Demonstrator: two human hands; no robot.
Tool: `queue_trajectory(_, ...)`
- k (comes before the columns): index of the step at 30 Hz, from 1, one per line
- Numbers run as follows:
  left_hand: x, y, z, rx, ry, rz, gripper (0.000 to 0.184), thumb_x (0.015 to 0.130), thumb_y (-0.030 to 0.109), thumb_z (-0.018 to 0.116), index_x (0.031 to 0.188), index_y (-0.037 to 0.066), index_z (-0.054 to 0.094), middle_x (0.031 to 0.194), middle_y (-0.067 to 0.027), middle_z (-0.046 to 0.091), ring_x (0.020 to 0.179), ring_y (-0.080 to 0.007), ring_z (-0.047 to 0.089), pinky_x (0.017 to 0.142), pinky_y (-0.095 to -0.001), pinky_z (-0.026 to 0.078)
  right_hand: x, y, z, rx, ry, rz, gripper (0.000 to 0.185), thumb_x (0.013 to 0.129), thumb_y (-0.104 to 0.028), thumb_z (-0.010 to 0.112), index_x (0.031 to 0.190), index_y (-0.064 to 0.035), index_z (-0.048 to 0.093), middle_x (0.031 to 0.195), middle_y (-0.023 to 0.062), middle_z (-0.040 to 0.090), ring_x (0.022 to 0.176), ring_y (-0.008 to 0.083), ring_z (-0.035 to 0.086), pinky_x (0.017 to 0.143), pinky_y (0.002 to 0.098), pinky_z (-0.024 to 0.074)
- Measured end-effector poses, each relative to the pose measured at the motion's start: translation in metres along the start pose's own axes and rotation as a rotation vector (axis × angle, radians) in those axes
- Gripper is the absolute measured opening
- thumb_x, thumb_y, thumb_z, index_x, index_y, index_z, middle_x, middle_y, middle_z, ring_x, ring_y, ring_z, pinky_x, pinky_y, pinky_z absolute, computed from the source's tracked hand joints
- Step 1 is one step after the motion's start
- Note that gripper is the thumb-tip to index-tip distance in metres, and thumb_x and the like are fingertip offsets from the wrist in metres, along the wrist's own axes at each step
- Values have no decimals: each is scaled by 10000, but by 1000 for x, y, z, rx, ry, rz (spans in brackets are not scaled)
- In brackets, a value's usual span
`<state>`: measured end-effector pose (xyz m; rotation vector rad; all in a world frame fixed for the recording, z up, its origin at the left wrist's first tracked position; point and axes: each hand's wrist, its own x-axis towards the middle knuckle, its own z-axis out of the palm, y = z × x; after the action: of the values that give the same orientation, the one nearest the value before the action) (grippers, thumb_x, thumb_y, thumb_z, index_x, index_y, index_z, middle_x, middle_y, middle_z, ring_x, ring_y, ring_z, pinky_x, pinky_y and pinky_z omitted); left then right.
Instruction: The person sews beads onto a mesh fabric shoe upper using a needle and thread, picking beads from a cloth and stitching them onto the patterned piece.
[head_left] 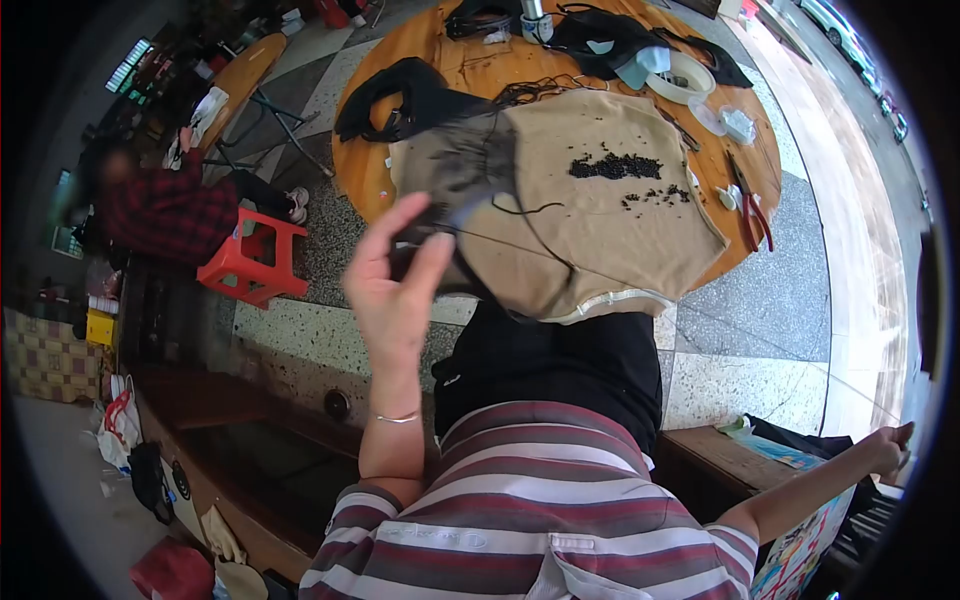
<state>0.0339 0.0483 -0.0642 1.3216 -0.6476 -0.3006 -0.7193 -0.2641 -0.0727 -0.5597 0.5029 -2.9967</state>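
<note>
My left hand (390, 300) is raised over the near left side of the table, thumb and fingers pinching a piece of sheer dark fabric (465, 160). A black cord (540, 235) hangs from the fabric over a beige cloth (610, 235). From the fabric a thin thread (740, 338) runs taut to the far right, where my right hand (885, 452) is closed on it at arm's length. Whether a needle is on the thread I cannot tell. Small black beads (615, 166) lie in a heap on the beige cloth, with several scattered around it.
Red-handled pliers (750, 205) lie at the right of the round wooden table (385, 85). Behind the cloth are a white bowl (690, 78), black fabric pieces (600, 40) and a clear plastic cup (738, 125). A person in a checked shirt (165, 215) sits left on a red stool (258, 260).
</note>
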Motion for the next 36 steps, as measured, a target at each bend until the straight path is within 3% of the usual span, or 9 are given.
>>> queue_trajectory(4,30,-1,-43,106,258,205,362,780,-44,673,1134,-25,603,1039,-74,627,874,-115,593,809,-240,486,9,9,-39,-405,153,-233,260,745,48,512,876,216,363,685,205,533,496,304,589,543,415,578)
queue_trajectory(10,41,7,-20,166,451,501,357,850,-21,617,1198,-55,547,1131,-114,597,952,-134,569,838,-248,477,-87,3,-42,-951,-238,-232,239,820,-41,440,838,173,544,812,264,591,676,294,614,646,355,530)
queue_trajectory(12,42,5,-11,80,458,544,355,886,8,582,1230,-56,521,1151,-123,588,968,-132,559,857,-252,468,-124,-1,-37,-1076,-404,-195,286,854,-114,482,962,124,599,922,204,640,849,286,606,794,358,474)
queue_trajectory(16,25,-27,-5,-89,458,357,369,919,51,545,1272,-38,489,1174,-100,569,976,-99,526,843,-247,439,-147,18,-49,-1321,-682,-299,294,888,-198,582,1069,23,652,1000,140,662,892,224,610,815,328,465)
queue_trajectory(18,12,-33,2,-213,453,213,375,904,26,559,1268,-25,490,1096,-54,576,908,-77,513,800,-227,429,-215,10,-9,-1219,-796,-11,258,901,-158,564,1086,-3,654,1036,113,661,920,192,604,828,315,461)
queue_trajectory(20,0,-47,1,-222,459,139,373,900,17,562,1263,-21,488,1057,-37,576,891,-72,506,797,-223,425,-293,-3,22,-718,-1094,403,303,869,-3,527,1157,-30,614,1104,51,637,937,130,581,824,293,462)
queue_trajectory(22,-10,-51,4,-128,473,141,378,889,-6,568,1257,-15,481,1024,-21,553,875,-68,496,787,-213,419,-389,-42,66,-776,-1380,561,326,862,74,461,1132,-35,608,1094,45,622,894,97,563,750,241,458)
queue_trajectory(26,-25,-54,-5,29,376,75,412,872,-45,563,1274,-17,476,1062,-43,547,907,-72,508,810,-208,423,-502,-70,102,-658,-1839,443,170,813,41,591,960,-27,644,867,92,601,759,183,598,673,271,468)
queue_trajectory(36,-30,-31,-20,149,157,-68,492,793,-144,540,1275,-79,462,1311,-146,500,1085,-124,514,909,-229,408,-555,-58,99,-726,-1893,373,71,806,-59,632,874,-49,649,785,119,603,659,276,611,606,342,481)
